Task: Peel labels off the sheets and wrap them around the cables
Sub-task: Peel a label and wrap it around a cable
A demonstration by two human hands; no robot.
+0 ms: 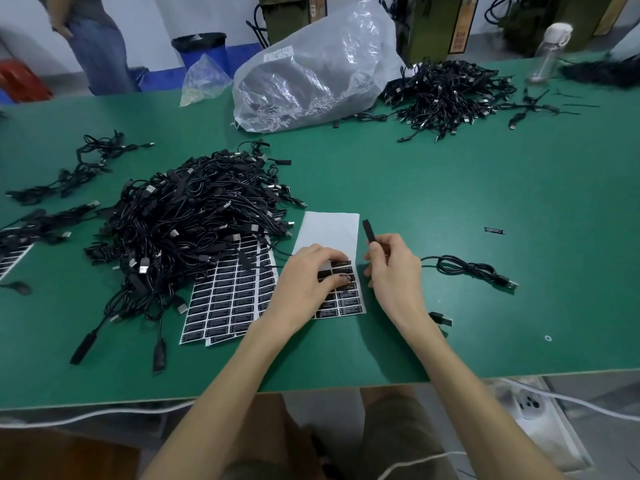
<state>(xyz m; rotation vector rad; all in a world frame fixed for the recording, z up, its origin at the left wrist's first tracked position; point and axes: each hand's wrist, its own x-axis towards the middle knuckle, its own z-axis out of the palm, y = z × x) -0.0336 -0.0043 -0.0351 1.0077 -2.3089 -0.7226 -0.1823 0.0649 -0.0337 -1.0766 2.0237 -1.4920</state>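
At lower centre of the frame I see my left hand [308,280] curled down on the half-stripped white label sheet [329,232], fingertips pinching a small black label [343,278]. My right hand [393,271], just beside it, grips a thin black cable [464,268] near its blocky end, the rest trailing right across the green desk [450,188]. A big heap of black cables [194,216] sits at centre left.
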